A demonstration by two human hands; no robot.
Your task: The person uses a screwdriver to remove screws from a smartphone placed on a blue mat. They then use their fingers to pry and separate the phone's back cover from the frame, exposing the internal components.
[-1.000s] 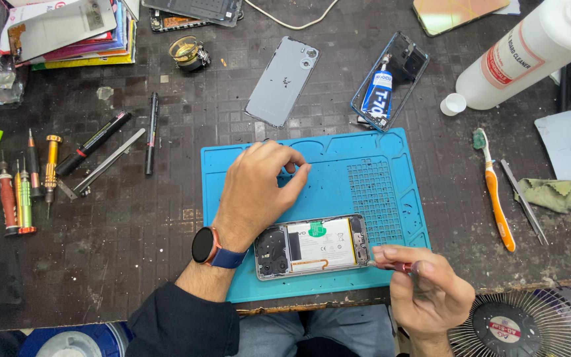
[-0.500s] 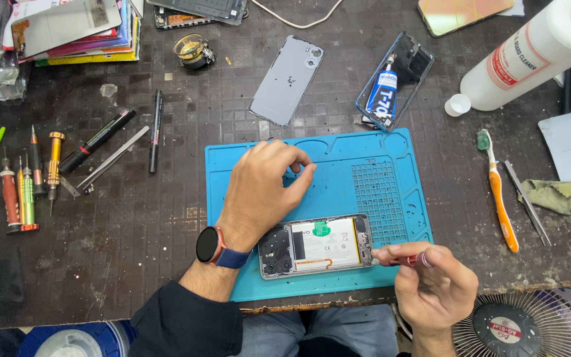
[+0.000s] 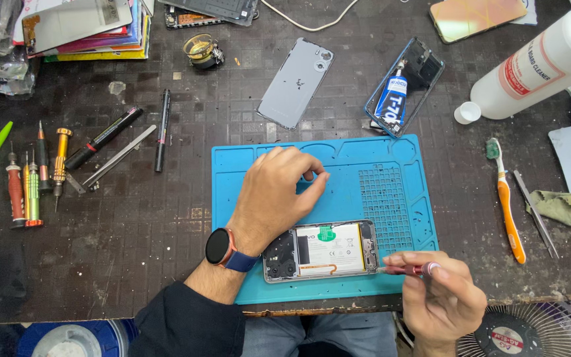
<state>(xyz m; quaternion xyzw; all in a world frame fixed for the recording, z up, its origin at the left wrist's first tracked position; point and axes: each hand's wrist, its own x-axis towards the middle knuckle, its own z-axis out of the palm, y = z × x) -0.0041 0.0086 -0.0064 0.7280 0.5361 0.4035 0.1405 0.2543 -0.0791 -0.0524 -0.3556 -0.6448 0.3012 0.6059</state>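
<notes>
- My left hand [image 3: 275,195] lies palm down on the blue mat [image 3: 232,198], fingers curled, the fingertips pinched together on the mat surface; whether they grip anything small I cannot tell.
- My right hand [image 3: 441,301] is clenched round a red screwdriver [image 3: 404,270], whose tip points left and meets the right edge of the phone [image 3: 322,250].
- The phone lies open, back off, on the near edge of the mat, just beside my left wrist and its watch [image 3: 219,246].
- Its grey back cover [image 3: 295,82] lies beyond the mat, well apart.
- A glue tube [image 3: 391,99] sits in a clear case near the mat's far corner.
- An orange toothbrush [image 3: 507,198] and tweezers [image 3: 535,213] lie to the right of the mat.
- More screwdrivers [image 3: 31,178] are far off to the left.
</notes>
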